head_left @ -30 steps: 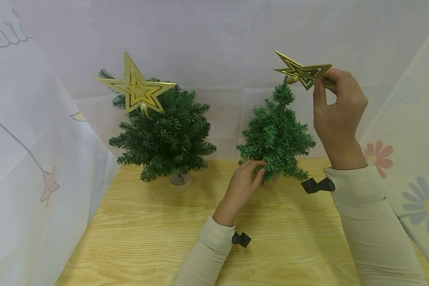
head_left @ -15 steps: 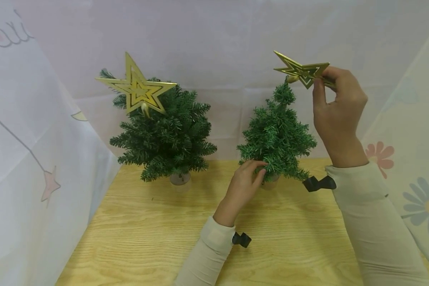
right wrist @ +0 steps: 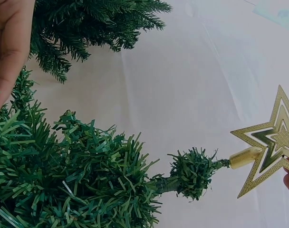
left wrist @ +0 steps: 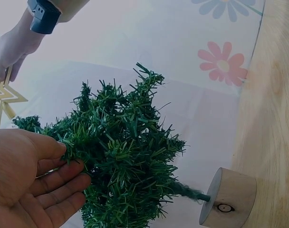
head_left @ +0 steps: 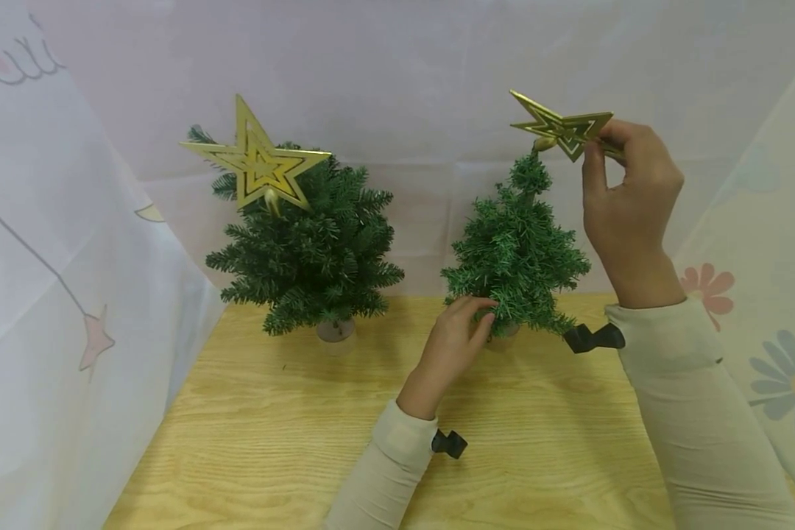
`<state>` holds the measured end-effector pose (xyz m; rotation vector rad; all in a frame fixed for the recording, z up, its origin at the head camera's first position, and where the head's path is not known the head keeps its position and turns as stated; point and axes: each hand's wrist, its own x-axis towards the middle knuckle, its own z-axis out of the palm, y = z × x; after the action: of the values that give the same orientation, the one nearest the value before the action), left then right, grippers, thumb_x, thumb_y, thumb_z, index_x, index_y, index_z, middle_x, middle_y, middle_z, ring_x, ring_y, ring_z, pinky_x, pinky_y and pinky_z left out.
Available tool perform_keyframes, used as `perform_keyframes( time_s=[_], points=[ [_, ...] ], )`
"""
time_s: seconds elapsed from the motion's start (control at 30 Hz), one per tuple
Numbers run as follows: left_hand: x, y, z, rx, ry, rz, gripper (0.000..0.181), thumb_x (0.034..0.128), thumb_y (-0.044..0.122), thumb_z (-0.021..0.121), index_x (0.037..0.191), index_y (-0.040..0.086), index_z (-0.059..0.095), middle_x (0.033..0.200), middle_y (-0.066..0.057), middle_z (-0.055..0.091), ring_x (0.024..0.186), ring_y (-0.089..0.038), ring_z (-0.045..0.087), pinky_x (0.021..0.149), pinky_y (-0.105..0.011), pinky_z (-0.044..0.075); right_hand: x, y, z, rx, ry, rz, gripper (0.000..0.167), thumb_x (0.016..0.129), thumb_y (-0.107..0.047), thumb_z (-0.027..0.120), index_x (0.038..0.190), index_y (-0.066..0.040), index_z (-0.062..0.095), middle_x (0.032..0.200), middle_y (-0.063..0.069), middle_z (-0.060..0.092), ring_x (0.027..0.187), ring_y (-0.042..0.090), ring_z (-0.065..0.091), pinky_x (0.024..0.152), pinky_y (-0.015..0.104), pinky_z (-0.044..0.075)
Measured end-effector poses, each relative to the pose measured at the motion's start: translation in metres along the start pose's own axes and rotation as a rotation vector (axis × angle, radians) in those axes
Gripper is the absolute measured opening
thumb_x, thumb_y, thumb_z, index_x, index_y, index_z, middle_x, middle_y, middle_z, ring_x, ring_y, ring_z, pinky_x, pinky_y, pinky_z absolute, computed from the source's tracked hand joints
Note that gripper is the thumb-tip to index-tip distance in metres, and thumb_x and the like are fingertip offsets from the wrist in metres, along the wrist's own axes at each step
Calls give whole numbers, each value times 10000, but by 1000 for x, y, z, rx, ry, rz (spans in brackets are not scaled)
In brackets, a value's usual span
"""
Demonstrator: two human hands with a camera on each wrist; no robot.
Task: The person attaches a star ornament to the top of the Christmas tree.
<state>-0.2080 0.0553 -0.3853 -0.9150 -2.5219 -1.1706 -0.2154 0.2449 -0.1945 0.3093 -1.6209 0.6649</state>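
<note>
My right hand pinches one arm of a gold star tree topper between thumb and fingers. In the right wrist view, the tube of the star meets the bare tip of the smaller green Christmas tree; how deep the tip goes in is hidden. My left hand pinches a low outer branch of that tree, its other fingers loosely curved. The left wrist view shows the thumb against the needles. This tree stands on a round wooden base.
To the left stands a fuller, darker Christmas tree with another gold star tilted at its top. Its round base rests on the wooden table. Printed cloth hangs behind and at both sides.
Both hands keep their hold on the star and the tree. The right hand and star rise very slightly, and the whole head view shifts a little.
</note>
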Motion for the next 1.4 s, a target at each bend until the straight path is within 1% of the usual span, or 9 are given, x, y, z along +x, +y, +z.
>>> perform_keyframes(
  time_s=[0.23, 0.43, 0.67, 0.87, 1.03, 1.23, 1.4],
  points=[
    [0, 1, -1, 8, -3, -6, 295, 1030, 309, 512, 1295, 224, 610, 1285, 20, 574, 1280, -196, 490, 1020, -397, 446, 1, 0, 0, -16, -23, -3, 280, 987, -194, 580, 1011, 59, 697, 978, 176, 691, 945, 257, 676, 887, 284, 519],
    [0, 0, 0, 13, -4, 3, 291, 1031, 301, 510, 1292, 217, 608, 1272, 21, 579, 1291, -197, 480, 1032, -391, 436, 0, 0, 0, -34, -47, -15, 299, 997, -203, 561, 1024, 67, 689, 996, 183, 686, 959, 262, 674, 896, 287, 518],
    [-1, 2, -1, 1, 3, -5, 295, 1032, 303, 510, 1295, 214, 609, 1285, 30, 574, 1147, -151, 566, 908, -342, 515, 1, -1, 1, -24, -44, -19, 289, 995, -193, 563, 1012, 64, 693, 985, 189, 686, 955, 271, 671, 897, 300, 520],
    [-1, 2, -1, 0, -1, -8, 296, 1033, 303, 506, 1296, 214, 608, 1275, 38, 577, 1120, -136, 575, 885, -322, 520, 2, 1, 3, -20, -35, -18, 279, 993, -188, 569, 1013, 59, 697, 981, 185, 687, 948, 271, 673, 894, 303, 522],
    [0, 3, -2, 3, -4, -11, 297, 1033, 305, 505, 1294, 209, 610, 1274, 33, 577, 1125, -140, 573, 894, -325, 517, 3, 2, 3, -29, -40, -25, 287, 999, -207, 564, 1032, 37, 711, 985, 176, 690, 940, 282, 671, 887, 315, 526],
    [0, 3, -1, 3, -7, -12, 301, 1033, 306, 505, 1296, 203, 610, 1276, 27, 576, 1103, -140, 579, 873, -321, 523, 3, 3, 2, -45, -55, -27, 296, 1004, -219, 556, 1042, 24, 719, 985, 171, 693, 930, 296, 666, 870, 352, 528],
    [0, 3, -2, 5, -4, -7, 303, 1033, 304, 506, 1297, 198, 610, 1278, 25, 576, 1098, -141, 581, 870, -320, 523, 5, 4, 1, -71, -69, -38, 291, 1010, -222, 546, 1044, 2, 729, 977, 160, 697, 911, 321, 650, 821, 429, 511]
  ],
)
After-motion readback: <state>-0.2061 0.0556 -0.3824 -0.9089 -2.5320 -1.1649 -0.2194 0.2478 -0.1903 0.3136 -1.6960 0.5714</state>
